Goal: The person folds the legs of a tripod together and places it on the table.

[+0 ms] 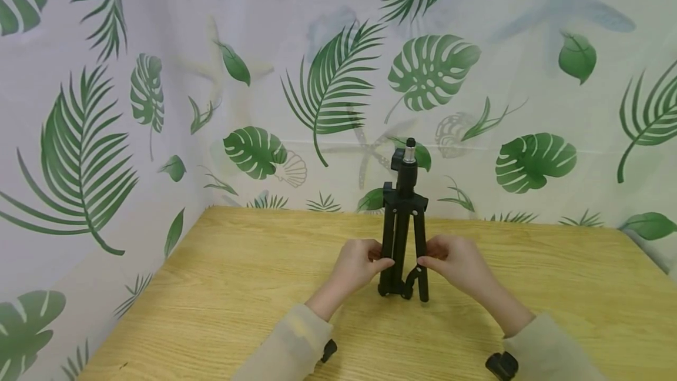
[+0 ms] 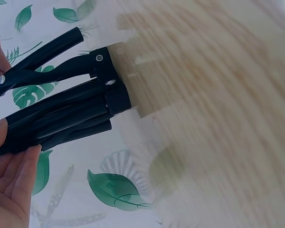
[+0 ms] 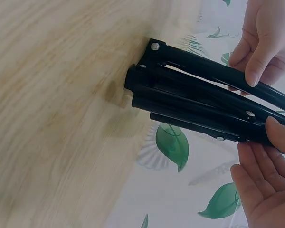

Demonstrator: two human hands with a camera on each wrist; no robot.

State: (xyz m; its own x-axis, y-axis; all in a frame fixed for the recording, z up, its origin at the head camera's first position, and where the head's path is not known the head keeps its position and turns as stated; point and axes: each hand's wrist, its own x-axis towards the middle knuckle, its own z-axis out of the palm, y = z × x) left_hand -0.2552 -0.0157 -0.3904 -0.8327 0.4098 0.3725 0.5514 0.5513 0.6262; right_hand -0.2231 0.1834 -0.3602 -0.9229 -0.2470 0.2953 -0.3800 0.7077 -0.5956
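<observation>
A black tripod stand [image 1: 406, 184] with a silver stud on top stands upright on the wooden table. Its legs are mostly folded together, though the right one angles slightly outward, joined by a small brace near the bottom. My left hand [image 1: 355, 264] pinches the left leg between thumb and fingers. On the other side, my right hand [image 1: 459, 262] pinches the right leg at about the same height. The left wrist view shows the legs' lower hub [image 2: 118, 88] close over the tabletop. In the right wrist view the leg tubes [image 3: 194, 92] lie side by side between both hands.
A wood-grain table [image 1: 248, 293] stretches under the stand. Behind it and at the left hangs a white cloth [image 1: 248, 34] printed with green leaves, shells and starfish. Small black devices [image 1: 501, 364] sit at both cuffs.
</observation>
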